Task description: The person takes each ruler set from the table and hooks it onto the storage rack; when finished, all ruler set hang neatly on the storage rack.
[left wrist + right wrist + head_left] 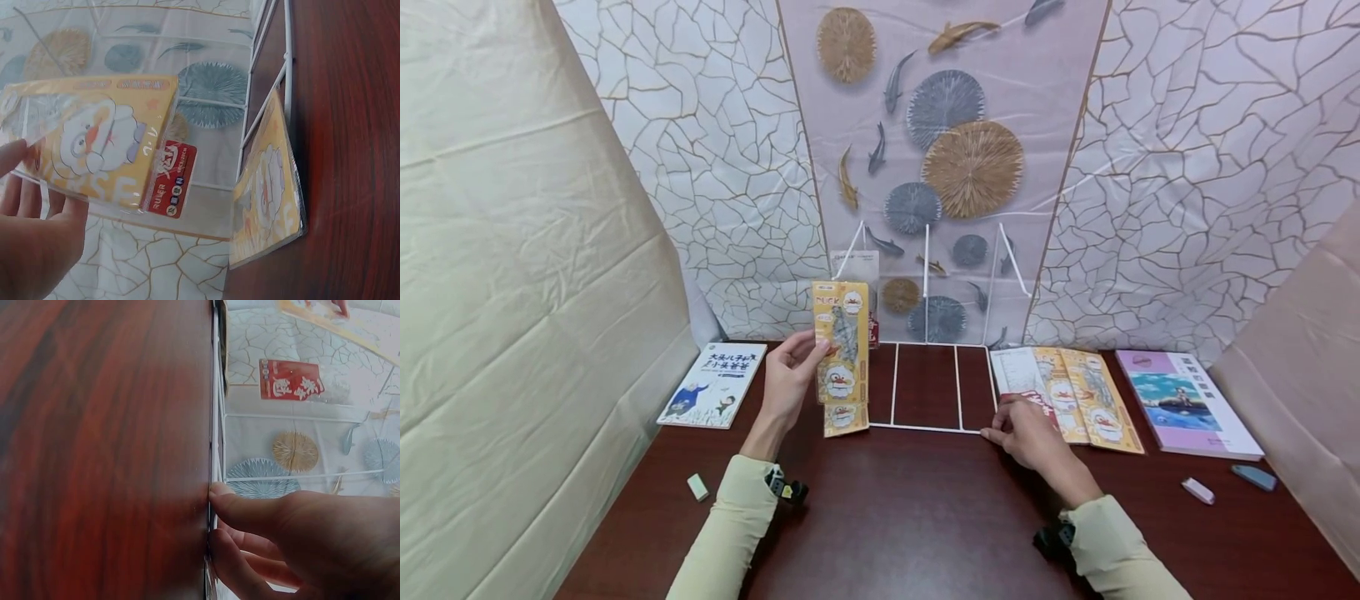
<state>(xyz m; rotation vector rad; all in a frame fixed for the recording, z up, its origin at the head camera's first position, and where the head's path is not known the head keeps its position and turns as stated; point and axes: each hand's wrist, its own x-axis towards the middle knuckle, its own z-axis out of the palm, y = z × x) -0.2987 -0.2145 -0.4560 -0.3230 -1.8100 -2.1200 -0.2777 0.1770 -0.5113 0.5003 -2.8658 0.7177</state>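
My left hand [788, 379] pinches a yellow duck-printed blister pack [841, 342] by its left side, thumb in front and fingers behind. The pack is upright at the left hook of a white wire display rack [925, 428]. Behind it hangs a clear ruler packet with a red label [172, 181], partly hidden by the pack. A second yellow duck pack [265, 194] lies below, at the rack's left front. With thumb and fingers, my right hand [1033, 437] grips the rack's base at its front right corner.
Right of the rack lie more yellow duck packs [1101, 400] and a ruler packet [1018, 371]. A pink-edged book [1187, 404] lies farther right, near a white eraser [1197, 491] and a blue-grey item [1254, 477]. On the left are another book [713, 383] and a pale eraser [697, 487].
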